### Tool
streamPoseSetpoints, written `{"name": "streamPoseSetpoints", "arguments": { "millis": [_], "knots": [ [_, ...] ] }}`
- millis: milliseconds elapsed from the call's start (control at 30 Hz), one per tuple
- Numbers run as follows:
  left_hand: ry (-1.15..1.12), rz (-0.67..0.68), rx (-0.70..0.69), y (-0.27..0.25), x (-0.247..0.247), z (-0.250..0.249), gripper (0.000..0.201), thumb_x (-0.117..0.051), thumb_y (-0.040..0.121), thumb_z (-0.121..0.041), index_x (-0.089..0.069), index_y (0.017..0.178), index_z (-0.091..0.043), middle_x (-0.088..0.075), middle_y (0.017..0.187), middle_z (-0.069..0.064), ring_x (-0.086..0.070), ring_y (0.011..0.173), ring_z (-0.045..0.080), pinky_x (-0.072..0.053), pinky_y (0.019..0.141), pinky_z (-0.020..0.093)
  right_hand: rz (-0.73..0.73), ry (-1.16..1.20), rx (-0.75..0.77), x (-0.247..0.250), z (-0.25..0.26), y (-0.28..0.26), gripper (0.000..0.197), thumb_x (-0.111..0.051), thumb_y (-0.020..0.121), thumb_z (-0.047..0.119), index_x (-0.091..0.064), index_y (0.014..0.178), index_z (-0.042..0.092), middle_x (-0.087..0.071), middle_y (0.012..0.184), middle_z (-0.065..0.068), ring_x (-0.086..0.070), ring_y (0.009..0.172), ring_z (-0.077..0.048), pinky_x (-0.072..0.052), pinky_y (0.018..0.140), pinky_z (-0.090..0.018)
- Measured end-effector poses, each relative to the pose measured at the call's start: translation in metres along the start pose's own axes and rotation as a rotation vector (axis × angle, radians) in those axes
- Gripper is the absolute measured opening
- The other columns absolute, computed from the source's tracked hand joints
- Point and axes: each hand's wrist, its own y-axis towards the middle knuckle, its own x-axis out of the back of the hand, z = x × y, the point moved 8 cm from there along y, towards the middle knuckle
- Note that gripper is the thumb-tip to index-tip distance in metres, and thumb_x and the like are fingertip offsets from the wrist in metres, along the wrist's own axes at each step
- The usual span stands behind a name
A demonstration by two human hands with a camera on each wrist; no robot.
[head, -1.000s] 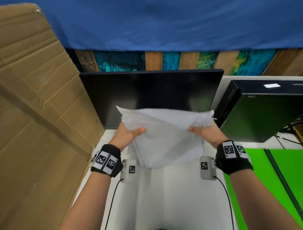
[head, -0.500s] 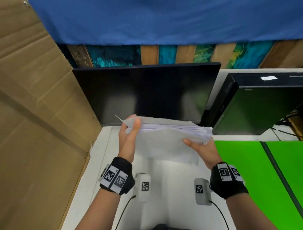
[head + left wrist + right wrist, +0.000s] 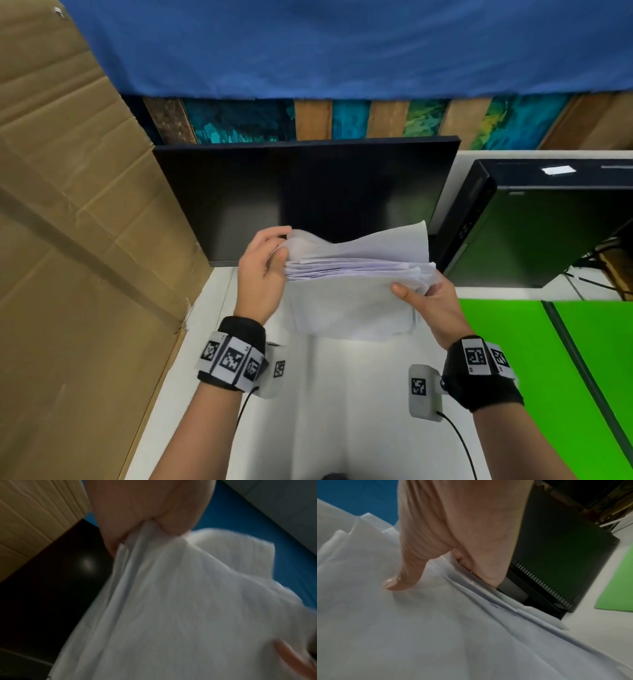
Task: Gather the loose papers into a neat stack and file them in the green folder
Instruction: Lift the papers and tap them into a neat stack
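Looks like a makeshift office desk setup: a dark monitor (image 3: 308, 198) at the center of the frame, a black desktop PC case (image 3: 534, 233) at right on a white desk (image 3: 342, 411), cardboard sheet (image 3: 78, 257) walling off the left, blue cloth (image 3: 342, 48) across the top.

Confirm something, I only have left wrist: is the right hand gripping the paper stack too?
Observer: Yes. The right hand grips the paper stack at its right edge, thumb pressed on the near face.
Operator: Folder nearby?
Observer: The green folder lies on the desk, right of that hand, untouched.
Operator: Stack squared?
Observer: Not yet. Head view shows the sheet edges fanned along the top.
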Motion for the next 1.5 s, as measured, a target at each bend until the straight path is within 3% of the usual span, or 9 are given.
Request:
{"name": "streamPoseSetpoints", "arguments": {
  "millis": [100, 233, 367, 567, 767, 967, 1167, 1300, 1500],
  "knots": [
    [-0.167, 0.250, 0.139, -0.004, -0.014, 0.006, 0.018, -0.048, 0.096, -0.012, -0.064, 0.103, -0.011, -0.037, 0.139, -0.019, -0.041, 0.111, -0.026, -0.036, 0.085, -0.004, 0.006, -0.050, 0.003, -0.003, -0.002, 0.005, 0.060, -0.085, 0.062, 0.029, -0.066, 0.114, 0.006, -0.071, 0.115, -0.012, -0.065, 0.111, -0.028, -0.051, 0.098, -0.040],
    [-0.280, 0.360, 0.257, -0.008, -0.011, 0.022, 0.062, -0.071, 0.068, -0.059, -0.048, 0.126, -0.051, -0.033, 0.152, -0.011, -0.041, 0.134, 0.003, -0.040, 0.107, 0.027, -0.080, -0.126, 0.020, 0.004, -0.005, 0.014, 0.027, -0.075, 0.077, 0.015, -0.070, 0.099, 0.000, -0.072, 0.102, -0.024, -0.068, 0.100, -0.038, -0.051, 0.096, -0.050],
    [-0.279, 0.438, 0.321, -0.013, -0.016, 0.044, 0.122, -0.090, 0.054, -0.033, -0.012, 0.147, -0.040, -0.045, 0.141, -0.009, -0.047, 0.128, 0.004, -0.048, 0.092, 0.010, -0.108, -0.094, 0.015, 0.006, -0.002, 0.015, 0.019, -0.068, 0.081, 0.003, -0.072, 0.094, 0.017, -0.077, 0.086, 0.004, -0.072, 0.087, -0.016, -0.056, 0.083, -0.035],
    [-0.228, 0.389, 0.377, -0.029, -0.035, 0.054, 0.046, -0.084, 0.063, 0.001, -0.070, 0.099, -0.024, -0.076, 0.093, -0.019, -0.067, 0.094, -0.007, -0.054, 0.079, 0.011, 0.026, -0.007, -0.167, 0.004, -0.034, 0.008, 0.061, -0.084, 0.061, 0.022, -0.064, 0.117, 0.007, -0.073, 0.109, -0.010, -0.069, 0.104, -0.025, -0.054, 0.091, -0.035],
    [-0.470, 0.034, 0.456, -0.029, -0.035, 0.048, 0.066, -0.082, 0.065, -0.038, -0.056, 0.117, -0.009, -0.068, 0.111, -0.007, -0.066, 0.101, 0.008, -0.055, 0.088, 0.028, -0.068, 0.003, -0.084, -0.001, -0.014, 0.010, 0.034, -0.078, 0.068, 0.011, -0.070, 0.101, 0.014, -0.078, 0.092, 0.004, -0.072, 0.090, -0.013, -0.057, 0.079, -0.025],
    [-0.336, -0.216, 0.120, -0.014, 0.001, 0.003, 0.034, -0.045, 0.098, -0.015, -0.044, 0.064, -0.018, -0.044, 0.058, -0.013, -0.043, 0.058, -0.001, -0.037, 0.060, 0.009, 0.042, -0.050, -0.069, -0.003, -0.012, 0.003, 0.037, -0.074, 0.074, 0.002, -0.068, 0.109, 0.010, -0.074, 0.109, -0.005, -0.070, 0.104, -0.019, -0.054, 0.093, -0.031],
    [-0.149, -0.099, 0.055, -0.013, 0.013, 0.001, 0.034, -0.053, 0.094, -0.006, -0.053, 0.065, -0.025, -0.050, 0.069, -0.009, -0.050, 0.068, -0.001, -0.037, 0.066, 0.004, 0.106, -0.153, -0.003, -0.008, -0.023, 0.003, 0.038, -0.076, 0.074, 0.005, -0.070, 0.111, 0.007, -0.071, 0.115, -0.014, -0.064, 0.112, -0.028, -0.052, 0.094, -0.027],
    [-0.220, -0.056, 0.075, -0.009, 0.016, 0.001, 0.032, -0.055, 0.090, -0.026, -0.068, 0.111, -0.005, -0.068, 0.114, -0.001, -0.064, 0.107, 0.012, -0.052, 0.089, 0.020, 0.080, -0.120, -0.009, -0.012, -0.018, 0.005, 0.032, -0.073, 0.077, 0.001, -0.071, 0.108, 0.010, -0.073, 0.112, -0.008, -0.065, 0.112, -0.023, -0.050, 0.097, -0.029],
    [0.019, -0.042, -0.036, 0.002, 0.017, -0.011, 0.024, -0.048, 0.094, -0.007, -0.072, 0.097, -0.010, -0.070, 0.113, 0.003, -0.063, 0.110, 0.015, -0.050, 0.098, 0.042, 0.013, -0.174, -0.059, -0.005, -0.027, 0.012, 0.032, -0.079, 0.072, 0.008, -0.073, 0.102, 0.015, -0.073, 0.111, -0.008, -0.067, 0.108, -0.023, -0.050, 0.099, -0.040]
  ]
}}
